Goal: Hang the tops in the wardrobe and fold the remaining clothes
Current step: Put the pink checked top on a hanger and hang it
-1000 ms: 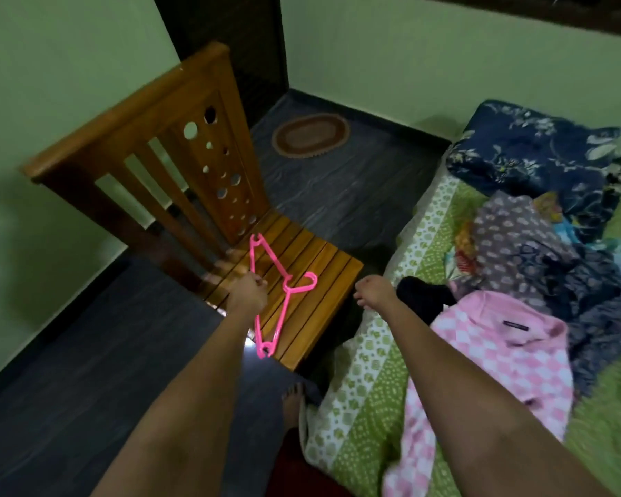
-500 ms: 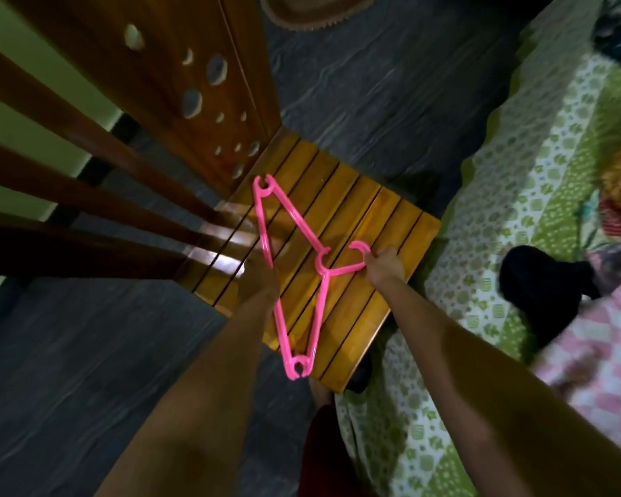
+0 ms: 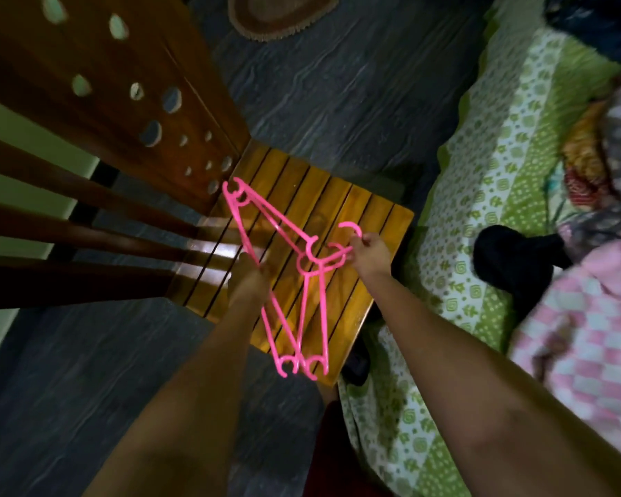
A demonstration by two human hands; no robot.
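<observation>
- Thin pink plastic hangers (image 3: 284, 278), triangular: right hand (image 3: 370, 254) pinches a hook; left hand (image 3: 248, 281) grips a bar.
- Slatted glossy wooden chair (image 3: 355, 224); dark wood-grain floor (image 3: 337, 84); green patterned bedsheet (image 3: 481, 217).

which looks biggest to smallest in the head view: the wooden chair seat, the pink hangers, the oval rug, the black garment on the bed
1. wooden chair seat
2. pink hangers
3. oval rug and black garment: unsure. The frame cuts off the rug, and it lies farther away.

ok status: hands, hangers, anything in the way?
Left hand grips the pink hangers at the bar; right hand pinches a hook. Hangers over the wooden chair. Clothes pile on the bed, unhung. Nothing blocking.
</observation>
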